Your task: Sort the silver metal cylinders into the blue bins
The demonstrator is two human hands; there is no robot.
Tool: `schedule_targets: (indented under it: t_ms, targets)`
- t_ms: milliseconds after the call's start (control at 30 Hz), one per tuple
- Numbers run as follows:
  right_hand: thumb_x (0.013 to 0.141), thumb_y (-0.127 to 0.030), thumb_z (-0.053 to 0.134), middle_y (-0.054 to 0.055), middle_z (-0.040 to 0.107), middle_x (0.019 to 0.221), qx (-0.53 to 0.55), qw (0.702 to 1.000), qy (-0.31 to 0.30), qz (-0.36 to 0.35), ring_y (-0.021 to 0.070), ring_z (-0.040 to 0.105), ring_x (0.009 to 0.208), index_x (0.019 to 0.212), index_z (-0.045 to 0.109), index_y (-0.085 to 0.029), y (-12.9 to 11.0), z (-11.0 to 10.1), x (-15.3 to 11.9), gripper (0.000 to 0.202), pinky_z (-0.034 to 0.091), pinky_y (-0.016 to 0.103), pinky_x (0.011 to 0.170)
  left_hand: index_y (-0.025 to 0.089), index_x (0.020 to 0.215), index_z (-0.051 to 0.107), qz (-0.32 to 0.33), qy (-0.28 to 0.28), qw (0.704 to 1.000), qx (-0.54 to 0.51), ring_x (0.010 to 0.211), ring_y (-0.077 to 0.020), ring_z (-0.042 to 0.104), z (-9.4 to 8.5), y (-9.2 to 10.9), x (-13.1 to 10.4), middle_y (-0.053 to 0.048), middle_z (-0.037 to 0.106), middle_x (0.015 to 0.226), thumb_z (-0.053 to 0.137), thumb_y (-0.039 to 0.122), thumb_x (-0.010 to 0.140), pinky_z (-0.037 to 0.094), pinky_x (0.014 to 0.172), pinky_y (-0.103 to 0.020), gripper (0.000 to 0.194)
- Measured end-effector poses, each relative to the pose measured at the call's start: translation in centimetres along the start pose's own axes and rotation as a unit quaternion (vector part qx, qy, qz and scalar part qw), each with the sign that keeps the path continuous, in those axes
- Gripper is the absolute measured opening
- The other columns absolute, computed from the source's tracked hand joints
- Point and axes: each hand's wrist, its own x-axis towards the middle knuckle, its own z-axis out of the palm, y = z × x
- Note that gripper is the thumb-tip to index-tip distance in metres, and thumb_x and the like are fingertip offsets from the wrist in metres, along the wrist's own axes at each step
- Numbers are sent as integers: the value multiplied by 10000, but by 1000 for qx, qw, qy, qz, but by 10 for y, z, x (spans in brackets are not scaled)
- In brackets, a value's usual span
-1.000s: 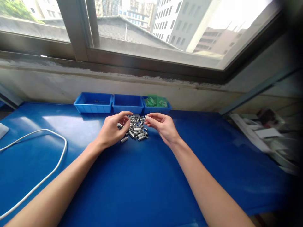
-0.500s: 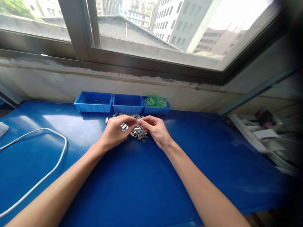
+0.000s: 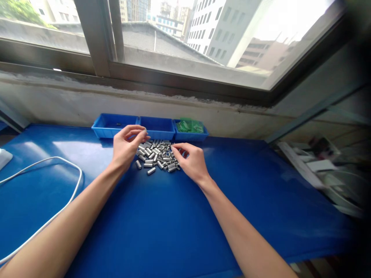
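Note:
Several small grey metal pieces [image 3: 156, 152] lie in a loose pile on the blue table [image 3: 168, 216]. My left hand [image 3: 126, 144] is raised over the pile's left side, near the front of the blue bins, thumb and fingertips pinched together; whatever is between them is too small to name. At the pile's right edge is my right hand [image 3: 191, 160], its thumb and index finger closed close to the pieces. Its fingertips may touch a piece, but this is too small to make out.
Behind the pile stand a left blue bin [image 3: 113, 132] with a small dark piece, a middle blue bin [image 3: 159, 135] and a right blue bin [image 3: 189, 136] holding green bags [image 3: 189, 126]. A white cable [image 3: 78, 181] curves across the left. Papers [image 3: 321, 166] lie far right.
My left hand has moved left and up, away from my right hand, uncovering more of the pile. My right hand has shifted slightly right and down.

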Motion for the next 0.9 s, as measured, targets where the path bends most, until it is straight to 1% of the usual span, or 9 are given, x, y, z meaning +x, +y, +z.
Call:
schedule_targets:
  t_ms: [67, 167, 233, 300, 433, 600, 700, 833, 900]
  targets:
    - [890, -263, 627, 38, 763, 914, -70, 997, 1, -41, 167, 662, 738, 921, 760, -202, 4, -2, -1, 150, 508, 298, 760, 163, 906, 693, -18, 46, 998, -45, 782, -182, 738, -10, -4, 12, -45, 734, 810, 824, 344, 716, 585, 787, -296, 293]
    - [903, -223, 598, 41, 756, 954, -108, 992, -8, -62, 181, 677, 792, 960, 742, -206, 8, -3, -1, 155, 516, 309, 799, 167, 889, 692, -27, 113, 988, -100, 854, -185, 740, -24, -9, 25, -48, 731, 837, 845, 300, 689, 581, 876, -311, 285]
    - [909, -216, 590, 53, 749, 984, -123, 990, -15, -70, 193, 680, 827, 982, 736, -203, 10, -3, -1, 164, 521, 323, 818, 166, 919, 704, -31, 140, 984, -107, 912, -191, 736, -30, -10, 30, -58, 736, 884, 840, 288, 699, 569, 934, -323, 286]
    - [912, -206, 587, 63, 743, 1017, -129, 988, -27, -76, 206, 682, 879, 1004, 737, -196, 11, -3, -1, 176, 523, 337, 850, 151, 981, 711, -33, 146, 982, -115, 952, -200, 732, -31, -11, 30, -79, 741, 934, 835, 281, 711, 556, 972, -341, 325]
    - [919, -153, 559, 64, 734, 1061, -116, 986, -73, -93, 222, 668, 1004, 1037, 745, -204, 15, -4, -1, 226, 514, 356, 917, 130, 1046, 715, -25, 115, 990, -84, 905, -208, 742, -24, -9, 24, -102, 749, 953, 803, 309, 744, 576, 925, -357, 361]
    - [917, -126, 549, 67, 713, 1096, -102, 983, -109, -109, 219, 661, 1036, 1032, 760, -221, 21, -7, 1, 259, 511, 364, 941, 140, 990, 728, -36, 19, 999, 10, 735, -185, 735, -11, -4, 9, -73, 756, 811, 735, 339, 785, 595, 747, -310, 285]
    - [911, -142, 573, 70, 723, 1057, -91, 985, -103, -101, 210, 678, 975, 993, 769, -212, 24, -8, 3, 224, 528, 353, 899, 136, 1003, 724, -35, -23, 998, 42, 710, -179, 728, -6, -2, 2, -69, 752, 791, 707, 347, 800, 586, 722, -297, 293]
    - [866, -147, 630, 62, 736, 944, -68, 993, -80, -62, 183, 688, 816, 913, 769, -191, 25, -7, 5, 153, 556, 307, 752, 140, 999, 726, -24, -51, 996, 76, 701, -181, 720, -3, -3, -2, -66, 748, 783, 681, 341, 815, 575, 713, -292, 276]
    - [850, -148, 637, 56, 733, 911, -55, 995, -71, -50, 174, 689, 777, 902, 764, -186, 24, -6, 5, 141, 560, 292, 718, 142, 1001, 726, -23, -62, 994, 89, 702, -184, 719, -2, -3, -3, -69, 749, 787, 673, 332, 820, 569, 710, -291, 268]
